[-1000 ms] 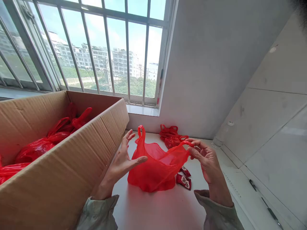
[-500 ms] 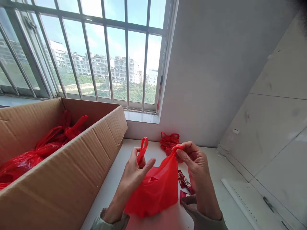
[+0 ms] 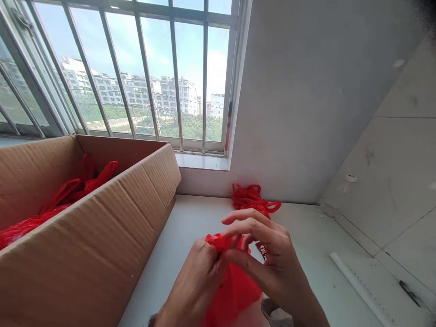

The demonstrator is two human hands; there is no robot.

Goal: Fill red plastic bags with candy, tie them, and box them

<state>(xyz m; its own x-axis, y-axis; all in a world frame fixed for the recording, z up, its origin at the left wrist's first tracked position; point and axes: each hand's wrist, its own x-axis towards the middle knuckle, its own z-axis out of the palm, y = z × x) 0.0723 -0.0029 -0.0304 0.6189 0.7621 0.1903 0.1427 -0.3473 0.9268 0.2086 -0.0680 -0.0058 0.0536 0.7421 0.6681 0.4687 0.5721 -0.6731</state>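
left hand [image 3: 195, 279]: clenched on top of red bag [image 3: 235, 293]
right hand [image 3: 277, 252]: fingers curled over bag top, can't tell grip
cardboard box [image 3: 85, 245]: left, red plastic [image 3: 25, 223] inside

Left hand [image 3: 200, 274] gripping, knuckles up, right hand [image 3: 272, 252] arched close against it, fingers bent, forearms [image 3: 308, 304] slanting inward

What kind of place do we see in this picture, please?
Probably a work corner in an upstairs room: a barred window looks out over trees, a cardboard box holds red bags, and a white table carries more things.
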